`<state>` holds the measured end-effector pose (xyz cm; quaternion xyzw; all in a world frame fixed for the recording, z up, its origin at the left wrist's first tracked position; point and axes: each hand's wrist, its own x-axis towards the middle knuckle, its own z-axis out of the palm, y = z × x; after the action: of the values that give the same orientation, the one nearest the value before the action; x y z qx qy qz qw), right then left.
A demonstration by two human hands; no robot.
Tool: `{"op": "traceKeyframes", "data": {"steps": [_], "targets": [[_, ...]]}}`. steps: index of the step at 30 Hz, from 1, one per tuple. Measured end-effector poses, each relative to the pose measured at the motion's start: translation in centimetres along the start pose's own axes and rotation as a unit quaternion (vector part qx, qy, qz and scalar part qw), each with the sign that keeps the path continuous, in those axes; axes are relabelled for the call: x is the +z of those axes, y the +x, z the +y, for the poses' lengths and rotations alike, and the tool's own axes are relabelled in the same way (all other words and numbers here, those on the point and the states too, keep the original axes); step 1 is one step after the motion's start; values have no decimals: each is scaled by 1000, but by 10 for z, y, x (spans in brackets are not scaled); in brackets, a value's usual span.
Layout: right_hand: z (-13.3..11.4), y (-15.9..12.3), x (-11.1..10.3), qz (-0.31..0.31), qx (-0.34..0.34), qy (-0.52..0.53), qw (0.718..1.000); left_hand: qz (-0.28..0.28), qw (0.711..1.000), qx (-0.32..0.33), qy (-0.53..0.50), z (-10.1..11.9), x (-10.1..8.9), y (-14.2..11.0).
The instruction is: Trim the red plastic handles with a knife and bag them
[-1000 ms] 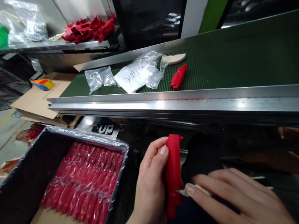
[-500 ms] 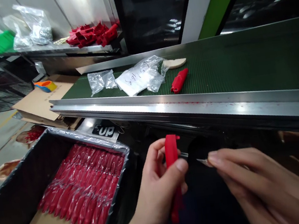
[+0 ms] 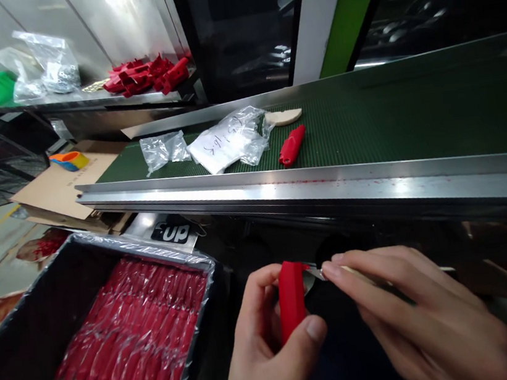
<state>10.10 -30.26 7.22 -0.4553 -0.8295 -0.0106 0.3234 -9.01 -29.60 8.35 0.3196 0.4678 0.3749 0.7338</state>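
My left hand [image 3: 273,343] is closed around a long red plastic part [image 3: 291,300], held upright below the conveyor's edge. In my right hand [image 3: 403,301] is a slim craft knife [image 3: 315,273], pinched with its pointed blade toward the left. The blade tip is at the upper right end of the red part, by a small red nub; whether it touches cannot be made out. The knife's pale handle is mostly hidden behind my fingers. Another red plastic part [image 3: 292,145] lies on the green conveyor belt [image 3: 389,122] beyond my hands.
On the belt lie plastic bags [image 3: 224,144] and a beige half-round piece [image 3: 284,117]. A lined box [image 3: 197,259] at lower left contains rows of bagged red parts. Red parts [image 3: 147,74] are heaped on a metal shelf. Orange-and-blue tape dispenser [image 3: 69,160] sits on cardboard; a fan stands left.
My right hand has moved left, bringing the knife blade from apart to the top of the red part. The left hand is slightly lower, still gripping it. The view has shifted a little.
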Motion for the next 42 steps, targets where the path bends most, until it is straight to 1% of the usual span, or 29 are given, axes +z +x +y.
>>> {"op": "traceKeyframes", "data": {"steps": [2,5,8,11,14,16,18,20,23,29,32,37,40,42], "targets": [[0,-1,1,10,4,5,1000,-6,1000,-10,0,-1,0,0],[3,-2,3,7,-3,3,1000,-17,1000,-20,1,-1,-1,0],[8,-2,2,25,8,-13,1000,-35,999,-22,-21,-1,-1,-1],[9,-1,-3,56,24,29,998,-60,996,-39,-59,-1,-2,-1],[5,1,-4,69,35,66,995,-102,989,-62,-87,-2,-5,1],[1,0,-1,56,40,73,995,-141,982,-76,-101,-2,-8,2],[-2,-1,2,45,34,80,995,-161,976,-89,-117,-1,-9,3],[-4,-3,5,51,28,85,995,-145,975,-90,-140,0,-9,3],[-5,-4,5,50,31,92,994,-118,976,-75,-164,1,-7,4],[-7,1,5,49,27,94,994,-121,976,-67,-166,2,-6,3],[-4,0,5,48,21,79,996,-130,973,-74,-177,1,-7,0],[3,-4,5,70,40,73,994,-185,960,-73,-197,-3,-9,0],[3,-5,2,83,30,87,992,-188,961,-62,-196,-6,-12,5],[1,-5,2,67,25,87,994,-191,958,-65,-203,-6,-13,6]]}}
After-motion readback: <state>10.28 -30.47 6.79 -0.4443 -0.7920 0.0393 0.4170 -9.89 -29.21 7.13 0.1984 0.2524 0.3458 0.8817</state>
